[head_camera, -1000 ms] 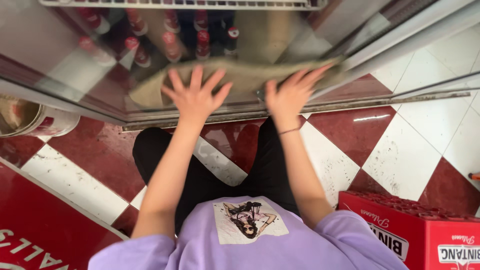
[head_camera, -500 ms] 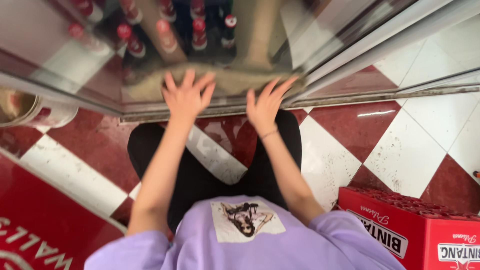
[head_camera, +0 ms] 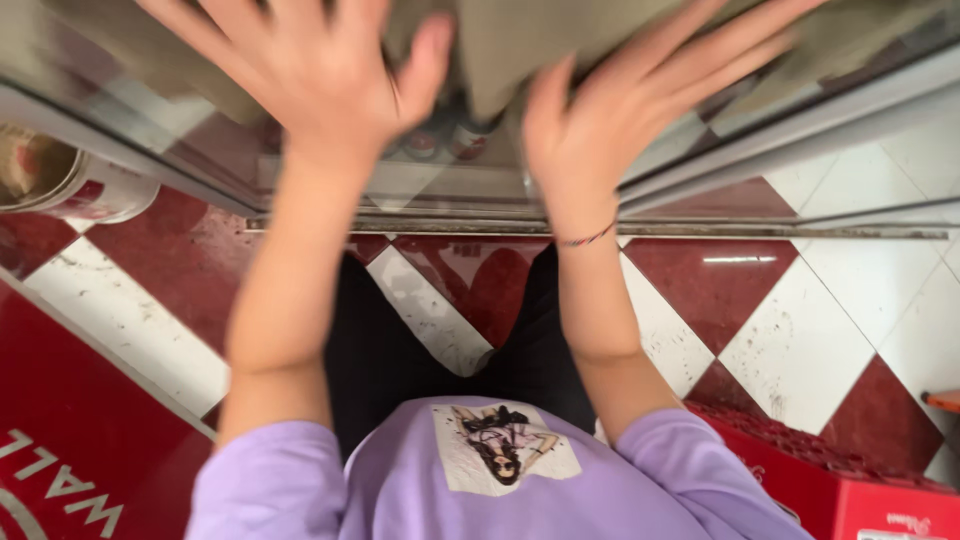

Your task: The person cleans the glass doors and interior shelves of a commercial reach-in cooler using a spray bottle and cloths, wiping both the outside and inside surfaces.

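both palms flat on a khaki cloth (head_camera: 520,45) at 12 o'clock against the glass door (head_camera: 700,150), left hand (head_camera: 310,60) and right hand (head_camera: 620,110) fingers splayed, nothing clenched, red crate (head_camera: 850,490) at 4 o'clock

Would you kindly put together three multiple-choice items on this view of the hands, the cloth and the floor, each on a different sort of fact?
1. Where does the red crate stand?
A. lower right of the view, on the floor
B. on the glass
C. behind the tin

2. Which colours are the floor tiles?
A. blue and grey
B. dark red and white
C. plain green

3. How are the two hands set?
A. clenched in fists
B. spread flat with fingers apart
C. hanging at the sides

Answers: 1 A, the red crate sits on the floor tiles at lower right. 2 B, the tiles alternate dark red and white diamonds. 3 B, the left hand and right hand press with open fingers on the olive cloth against the glass.
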